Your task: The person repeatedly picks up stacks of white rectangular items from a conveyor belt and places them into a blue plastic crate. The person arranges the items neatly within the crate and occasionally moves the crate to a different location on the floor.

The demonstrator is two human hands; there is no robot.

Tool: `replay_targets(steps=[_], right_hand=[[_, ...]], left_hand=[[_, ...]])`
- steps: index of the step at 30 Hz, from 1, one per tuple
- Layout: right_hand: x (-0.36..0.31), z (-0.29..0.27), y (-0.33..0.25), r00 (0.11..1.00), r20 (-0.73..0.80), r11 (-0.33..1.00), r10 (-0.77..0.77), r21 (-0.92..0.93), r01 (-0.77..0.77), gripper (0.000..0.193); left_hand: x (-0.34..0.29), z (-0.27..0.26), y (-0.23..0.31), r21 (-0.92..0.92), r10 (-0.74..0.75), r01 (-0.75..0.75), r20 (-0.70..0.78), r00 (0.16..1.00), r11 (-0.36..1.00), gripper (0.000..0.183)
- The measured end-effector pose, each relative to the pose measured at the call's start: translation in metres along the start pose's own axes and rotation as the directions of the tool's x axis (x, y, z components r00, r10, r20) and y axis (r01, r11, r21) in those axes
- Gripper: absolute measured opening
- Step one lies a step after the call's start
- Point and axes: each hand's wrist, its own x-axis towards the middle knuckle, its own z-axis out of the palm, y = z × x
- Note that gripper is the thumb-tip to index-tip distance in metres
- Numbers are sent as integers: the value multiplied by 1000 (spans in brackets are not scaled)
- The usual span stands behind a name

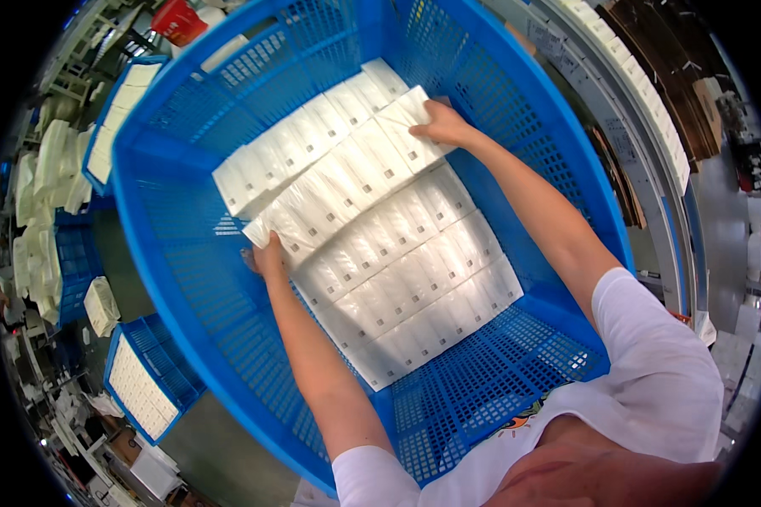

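A long row of white packs (340, 188), glossy as if under clear film and each with a small dark square, is gripped end to end between my hands. My left hand (268, 256) closes on its near left end. At the far right end, my right hand (445, 125) has its thumb on top, with its other fingers partly hidden. The row lies tilted across similar white rows inside a big blue plastic basket (171, 228). One such row (300, 139) is behind it, and several more rows (406, 287) lie side by side in front. Whether the held row touches those below, I cannot tell.
The basket's high perforated walls surround both forearms. Bare mesh floor (482, 363) shows at its near side. Outside on the left are blue crates (165, 329) with white packs and a red bucket (177, 21). A grey rail (626, 127) and stacked brown cardboard (664, 63) stand right.
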Motion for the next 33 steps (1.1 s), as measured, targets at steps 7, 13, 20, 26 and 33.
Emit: replay_targets(steps=[7,13,20,26,33], right_hand=[[32,46,47,992,128,816,-13,-572,84,44],[6,46,24,871,-48,475,-490,-852,221,48],[7,53,35,875,429,437,-226,-758,485,45],[-51,72,-15,860,474,529,-187,-689,495,17],[-177,6,-76,609,642,408,-465,-455,791,9]], left_hand=[[-34,34,79,496,26,70,-183,983,865,60],[-89,46,54,865,558,-175,-138,818,471,51],[-70,36,47,719,459,-345,41,887,603,54],[-104,15,74,737,415,-329,73,907,591,51],[-213,53,98,589,-486,-566,804,343,577,45]])
